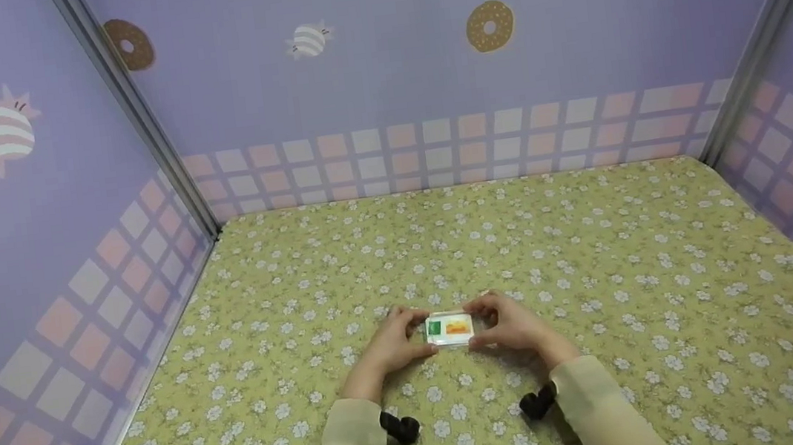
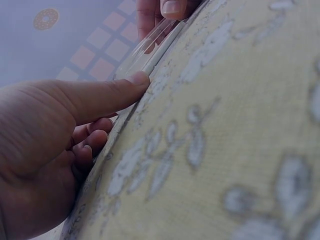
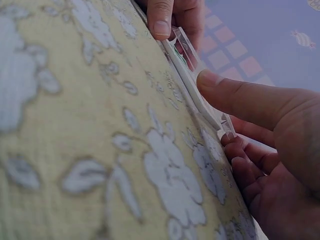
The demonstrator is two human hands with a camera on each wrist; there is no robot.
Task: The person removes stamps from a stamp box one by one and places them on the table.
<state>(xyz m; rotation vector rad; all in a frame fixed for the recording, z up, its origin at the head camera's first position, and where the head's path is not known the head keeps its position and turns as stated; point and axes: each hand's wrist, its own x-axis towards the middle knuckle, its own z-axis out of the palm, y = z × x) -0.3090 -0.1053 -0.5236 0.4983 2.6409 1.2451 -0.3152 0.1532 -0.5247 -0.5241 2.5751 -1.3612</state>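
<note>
A small flat rectangular case (image 1: 450,329) of clear plastic over white, with a green patch at its left and an orange one at its right, lies low over the flowered cloth. My left hand (image 1: 396,339) holds its left end between thumb and fingers. At the right end, my right hand (image 1: 514,324) grips it the same way. The left wrist view has the case (image 2: 161,49) edge-on, the left thumb (image 2: 112,95) on its near edge. From the right wrist, the clear layer stands above the white part of the case (image 3: 188,80), close to the cloth.
Yellow-green cloth (image 1: 444,247) with white flowers covers the table. Purple walls with pink and white checks (image 1: 403,148) enclose it at the back and both sides, with grey metal posts (image 1: 154,130) in the corners. A black strap piece (image 1: 399,427) sits at each wrist.
</note>
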